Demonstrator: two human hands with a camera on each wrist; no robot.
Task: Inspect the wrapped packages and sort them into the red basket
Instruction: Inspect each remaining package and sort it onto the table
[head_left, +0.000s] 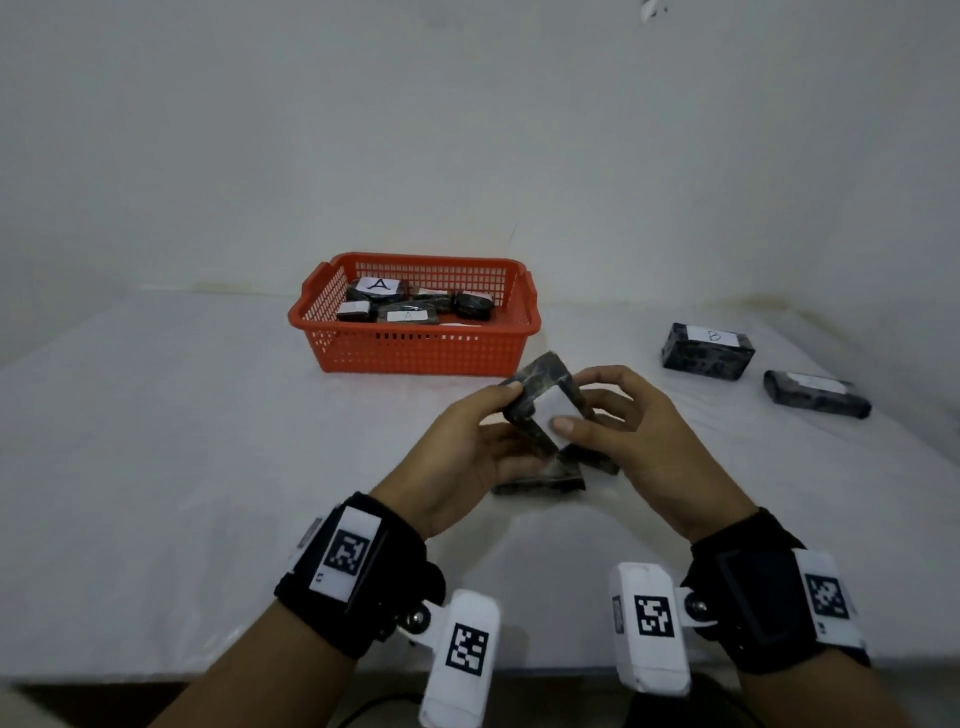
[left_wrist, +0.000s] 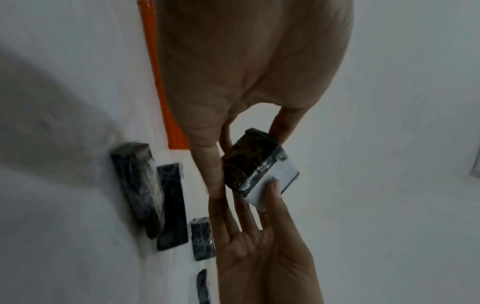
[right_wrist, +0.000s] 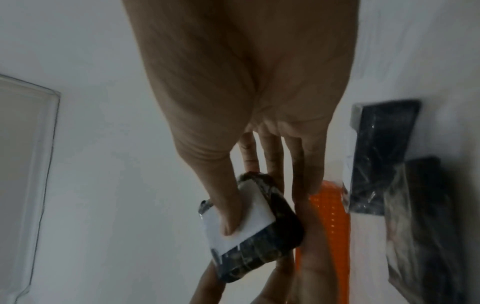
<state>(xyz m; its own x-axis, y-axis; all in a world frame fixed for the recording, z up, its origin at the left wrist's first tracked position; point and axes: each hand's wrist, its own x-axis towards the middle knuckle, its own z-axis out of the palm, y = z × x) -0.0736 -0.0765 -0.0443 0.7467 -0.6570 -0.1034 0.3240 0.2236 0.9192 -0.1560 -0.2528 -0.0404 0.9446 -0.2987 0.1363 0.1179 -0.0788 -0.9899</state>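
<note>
A dark wrapped package (head_left: 540, 387) with a white label (head_left: 556, 410) is held tilted above the table, between both hands. My left hand (head_left: 493, 421) grips its left end, thumb on top. My right hand (head_left: 592, 415) holds the right side, with the thumb pressed on the label (right_wrist: 249, 211); no letter on it is readable. In the left wrist view, the same package (left_wrist: 246, 162) sits between my fingers. The red basket (head_left: 415, 356) stands just beyond, holding several dark packages, two labelled A (head_left: 379, 285).
Two dark packages lie on the white table (head_left: 208, 441) right under my hands (head_left: 540, 480). At the right lie a package labelled B (head_left: 706, 353) and another one (head_left: 815, 395). A white wall stands behind the basket. The table's front edge is near my wrists.
</note>
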